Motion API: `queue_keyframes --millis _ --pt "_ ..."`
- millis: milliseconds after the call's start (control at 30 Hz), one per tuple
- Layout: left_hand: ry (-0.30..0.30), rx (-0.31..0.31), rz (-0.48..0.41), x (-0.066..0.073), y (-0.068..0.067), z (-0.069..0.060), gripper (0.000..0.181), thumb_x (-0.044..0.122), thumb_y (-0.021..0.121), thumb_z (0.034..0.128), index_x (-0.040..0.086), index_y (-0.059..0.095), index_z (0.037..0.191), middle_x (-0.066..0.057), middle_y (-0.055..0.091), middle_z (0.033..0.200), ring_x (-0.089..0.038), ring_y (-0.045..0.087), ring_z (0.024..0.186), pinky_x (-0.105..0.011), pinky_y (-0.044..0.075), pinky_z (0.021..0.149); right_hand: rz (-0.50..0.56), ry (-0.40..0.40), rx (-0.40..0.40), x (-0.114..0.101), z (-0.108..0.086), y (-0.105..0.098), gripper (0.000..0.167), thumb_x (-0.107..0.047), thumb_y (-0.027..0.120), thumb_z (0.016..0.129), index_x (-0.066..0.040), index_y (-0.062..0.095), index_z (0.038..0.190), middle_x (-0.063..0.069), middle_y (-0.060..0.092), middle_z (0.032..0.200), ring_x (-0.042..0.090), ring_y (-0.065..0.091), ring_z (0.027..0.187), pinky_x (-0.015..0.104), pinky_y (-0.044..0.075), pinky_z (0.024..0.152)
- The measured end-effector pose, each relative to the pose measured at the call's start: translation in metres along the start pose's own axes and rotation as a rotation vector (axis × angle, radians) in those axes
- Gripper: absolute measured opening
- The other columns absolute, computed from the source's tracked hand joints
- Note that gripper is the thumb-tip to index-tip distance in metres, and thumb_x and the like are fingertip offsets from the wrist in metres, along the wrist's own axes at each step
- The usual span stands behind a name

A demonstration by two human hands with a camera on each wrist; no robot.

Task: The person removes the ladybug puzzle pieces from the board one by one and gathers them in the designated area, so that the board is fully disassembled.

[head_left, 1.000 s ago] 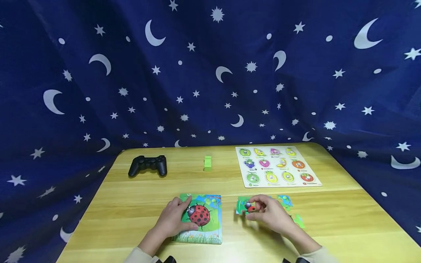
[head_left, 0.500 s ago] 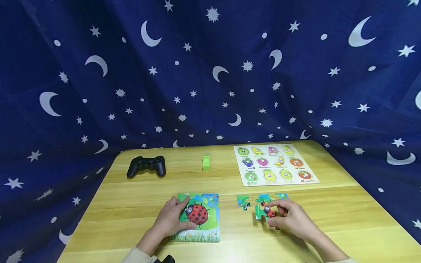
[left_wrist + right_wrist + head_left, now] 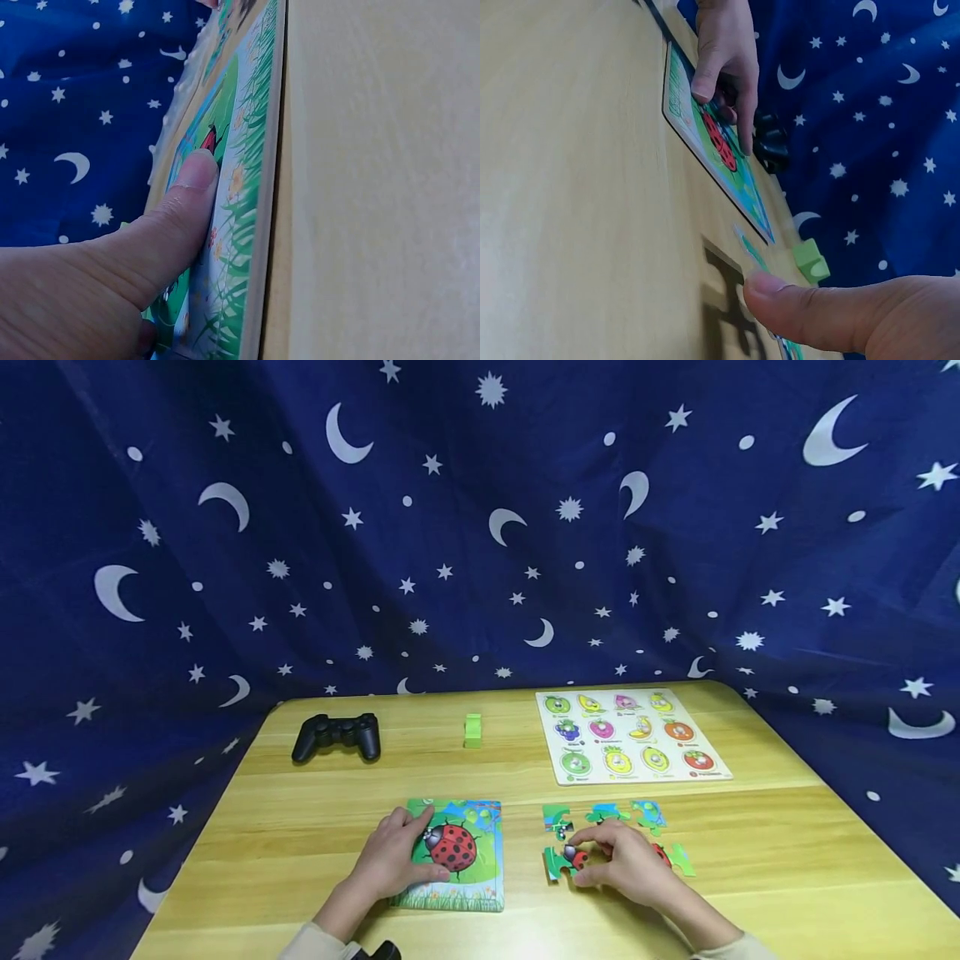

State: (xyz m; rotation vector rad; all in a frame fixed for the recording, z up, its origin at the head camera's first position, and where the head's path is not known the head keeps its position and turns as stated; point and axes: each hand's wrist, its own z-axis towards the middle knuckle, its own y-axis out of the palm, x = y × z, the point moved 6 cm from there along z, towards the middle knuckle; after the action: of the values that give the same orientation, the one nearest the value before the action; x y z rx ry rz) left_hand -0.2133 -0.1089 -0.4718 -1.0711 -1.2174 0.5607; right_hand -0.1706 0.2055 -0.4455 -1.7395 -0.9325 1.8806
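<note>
My left hand (image 3: 393,857) rests on a ladybug puzzle board (image 3: 480,900), thumb and index finger spread across its left side. In the left wrist view the thumb lies along the board's picture, above a painted grass border. To the right, my right hand (image 3: 630,860) pinches a jigsaw piece (image 3: 555,862) with green and a ladybug's head on it. That piece is held slightly off the table, casting a shadow below. Just behind it lies a green and blue jigsaw piece (image 3: 557,817). More pieces lie behind and right of the hand, partly hidden by it.
A fruit peg puzzle board (image 3: 637,737) lies at the back right. At the back left is a black game controller (image 3: 336,737). A small light green block (image 3: 472,732) stands at the back middle. A starry blue curtain (image 3: 450,527) hangs behind the table (image 3: 285,827).
My right hand carried the ladybug-head piece rightward, then back left and nearer, in front of the green and blue piece. My left hand has stayed on the board.
</note>
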Motion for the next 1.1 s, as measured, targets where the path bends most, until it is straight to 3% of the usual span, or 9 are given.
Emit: queue_keyframes --millis 367,567,733,1100 --pt "0.001 0.0 0.004 -0.001 0.0001 0.0 0.103 0.056 0.084 0.0649 0.009 0.044 0.149 -0.002 0.045 0.099 -0.015 0.037 0.085 -0.027 0.032 0.069 -0.039 0.056 0.007 0.0003 -0.0016 0.0008 0.038 -0.029 0.09 0.063 -0.026 0.075 0.098 -0.001 0.06 0.094 0.016 0.042 0.083 0.023 0.035 0.072" --pt "0.006 0.005 -0.002 0.0004 -0.0005 -0.001 0.101 0.054 0.084 0.0657 0.009 0.046 0.148 -0.002 0.044 0.098 -0.015 0.036 0.084 -0.027 0.031 0.069 -0.056 0.087 0.002 0.0018 -0.002 0.0022 0.038 -0.03 0.09 0.062 -0.028 0.075 0.097 0.0 0.066 0.106 0.017 0.051 0.094 0.033 0.043 0.082" --pt "0.001 -0.001 -0.002 0.0006 -0.0007 -0.0011 0.1 0.054 0.084 0.0663 0.01 0.046 0.147 -0.002 0.044 0.098 -0.015 0.036 0.084 -0.027 0.031 0.069 -0.085 0.077 0.01 0.002 -0.002 0.0009 0.039 -0.029 0.09 0.061 -0.028 0.074 0.096 0.0 0.068 0.109 0.019 0.057 0.101 0.04 0.046 0.086" --pt "0.007 0.003 -0.009 0.0011 -0.0013 -0.0013 0.099 0.054 0.084 0.066 0.009 0.048 0.146 -0.001 0.044 0.096 -0.015 0.035 0.084 -0.027 0.031 0.07 -0.113 0.093 0.034 0.0044 -0.0011 -0.0005 0.038 -0.029 0.091 0.061 -0.028 0.074 0.095 -0.002 0.069 0.109 0.021 0.059 0.105 0.043 0.047 0.088"
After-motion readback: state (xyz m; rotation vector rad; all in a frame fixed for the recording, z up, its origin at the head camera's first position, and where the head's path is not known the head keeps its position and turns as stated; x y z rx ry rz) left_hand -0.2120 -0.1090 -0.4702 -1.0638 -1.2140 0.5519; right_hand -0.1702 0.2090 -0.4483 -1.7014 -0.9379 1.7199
